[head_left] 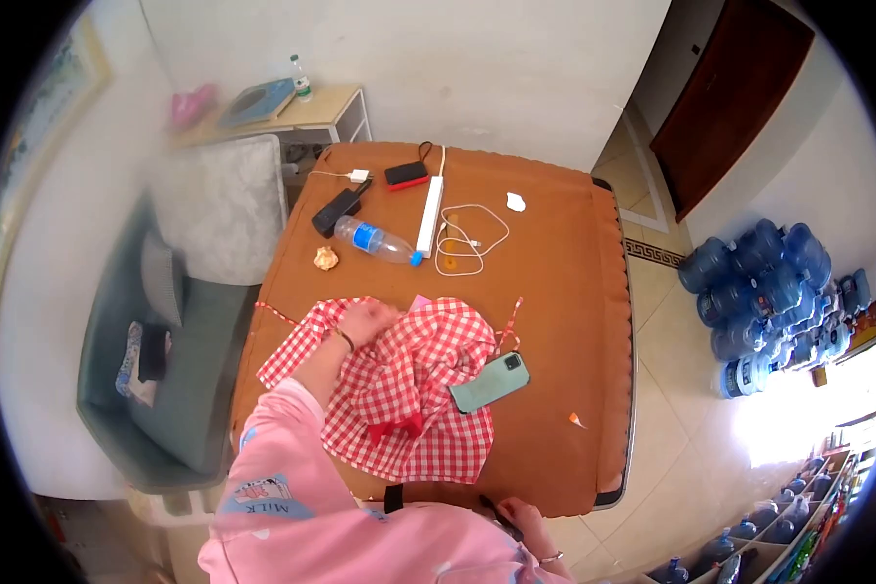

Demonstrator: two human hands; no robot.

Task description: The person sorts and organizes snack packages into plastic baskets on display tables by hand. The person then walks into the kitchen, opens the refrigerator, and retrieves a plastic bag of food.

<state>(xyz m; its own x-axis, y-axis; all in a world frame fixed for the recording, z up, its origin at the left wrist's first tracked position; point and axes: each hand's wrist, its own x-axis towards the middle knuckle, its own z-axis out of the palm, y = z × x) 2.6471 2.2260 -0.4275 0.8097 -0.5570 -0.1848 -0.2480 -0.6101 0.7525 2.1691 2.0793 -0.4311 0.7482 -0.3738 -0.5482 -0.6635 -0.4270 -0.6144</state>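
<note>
A red-and-white checked cloth garment (438, 365) with thin ties lies crumpled on the brown-covered table (574, 292). My left hand (365, 322) rests on its upper left part; the fingers are blurred, so their grip is unclear. A pink bit (419, 303) shows beside that hand, and a red patch (396, 428) lies lower on the cloth. On the right edge of the cloth sits a pale green phone (491, 383), camera side up. At the table's near edge, my right hand (524, 516) is closed around a dark object (497, 510), mostly hidden.
A water bottle (380, 240) lies beside a white power strip (430, 216), a white cable (477, 243), a black device (337, 212) and a black-and-red box (406, 176). A crumpled beige ball (325, 258) sits left. A green sofa (204, 370) and stacked water jugs (754, 282) flank the table.
</note>
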